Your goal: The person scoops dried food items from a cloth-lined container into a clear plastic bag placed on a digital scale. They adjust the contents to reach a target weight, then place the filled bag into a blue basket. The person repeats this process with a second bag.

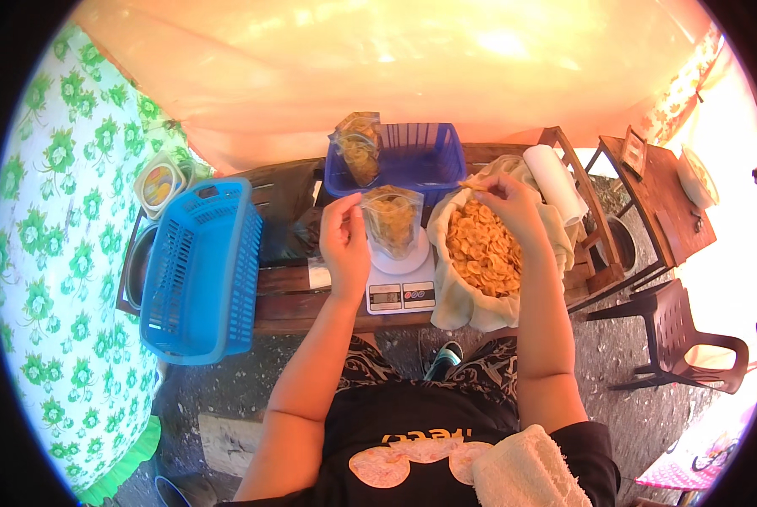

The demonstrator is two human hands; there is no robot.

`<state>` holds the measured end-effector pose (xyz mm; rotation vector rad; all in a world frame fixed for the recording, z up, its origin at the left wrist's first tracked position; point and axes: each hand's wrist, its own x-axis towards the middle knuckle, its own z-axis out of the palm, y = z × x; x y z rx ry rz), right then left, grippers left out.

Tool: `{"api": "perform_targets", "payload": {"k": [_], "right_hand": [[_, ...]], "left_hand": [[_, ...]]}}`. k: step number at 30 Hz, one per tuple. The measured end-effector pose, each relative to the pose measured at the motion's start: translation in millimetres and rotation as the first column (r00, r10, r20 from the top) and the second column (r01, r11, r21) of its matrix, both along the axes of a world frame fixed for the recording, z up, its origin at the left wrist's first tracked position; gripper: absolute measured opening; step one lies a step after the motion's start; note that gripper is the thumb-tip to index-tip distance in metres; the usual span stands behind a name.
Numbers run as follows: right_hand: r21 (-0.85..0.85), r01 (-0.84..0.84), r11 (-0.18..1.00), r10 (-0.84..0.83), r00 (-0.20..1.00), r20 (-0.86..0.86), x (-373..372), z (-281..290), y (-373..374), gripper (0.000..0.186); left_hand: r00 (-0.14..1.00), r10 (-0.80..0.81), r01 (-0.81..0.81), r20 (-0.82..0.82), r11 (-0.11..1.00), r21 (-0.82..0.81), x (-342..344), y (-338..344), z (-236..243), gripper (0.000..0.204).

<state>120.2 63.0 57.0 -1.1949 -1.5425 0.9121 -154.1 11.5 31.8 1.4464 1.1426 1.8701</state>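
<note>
One round-topped tub (160,184) sits far L, contents hard to make out, w/ a dark pan (138,266) below it mostly hidden by the lt. blue basket (196,279). Next, the L hand (345,251): thumb & fingertips pinched tog. at the upper L corner of a clear bag (394,220) part full of chips; exact contact pt. hard to see. Bag's upright over the white scale (402,296), hiding much of its round plate; display too small to read. Behind, a dk. blue basket (433,160) has another filled bag (360,152) at its L end, base partly covered. R hand (511,205), fingertips nearly closed on a small chip (473,185), is above the cloth-lined container (486,253) of chips; forearm blocks its R side & the cloth hides its walls. Far R, a white roll (556,184), then a brown chair (687,338), its legs partly obscured.
</note>
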Motion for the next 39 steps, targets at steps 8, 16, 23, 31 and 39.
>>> {"api": "perform_targets", "payload": {"k": [8, 16, 23, 31, 39], "right_hand": [[0.608, -0.248, 0.754, -0.029, 0.912, 0.408, -93, 41, -32, 0.013], [0.3, -0.146, 0.943, 0.061, 0.96, 0.275, -108, 37, -15, 0.017], [0.389, -0.131, 0.912, -0.082, 0.871, 0.485, -126, 32, -7, 0.018], [0.31, -0.1, 0.946, -0.016, 0.936, 0.351, -132, 37, -16, 0.02], [0.237, -0.022, 0.971, -0.01, 0.991, 0.134, -145, 30, -21, 0.02]], "left_hand": [[0.661, -0.4, 0.638, 0.636, 0.745, -0.195, 3, 4, 26, 0.029], [0.822, -0.197, 0.397, 0.535, 0.871, -0.289, -24, 22, 29, 0.03], [0.841, -0.189, 0.369, 0.508, 0.886, -0.282, -26, 23, 25, 0.023], [0.796, -0.179, 0.388, 0.578, 0.884, -0.261, -5, 20, 21, 0.018], [0.857, -0.254, 0.347, 0.449, 0.928, -0.138, 14, 10, 23, 0.015]]}}
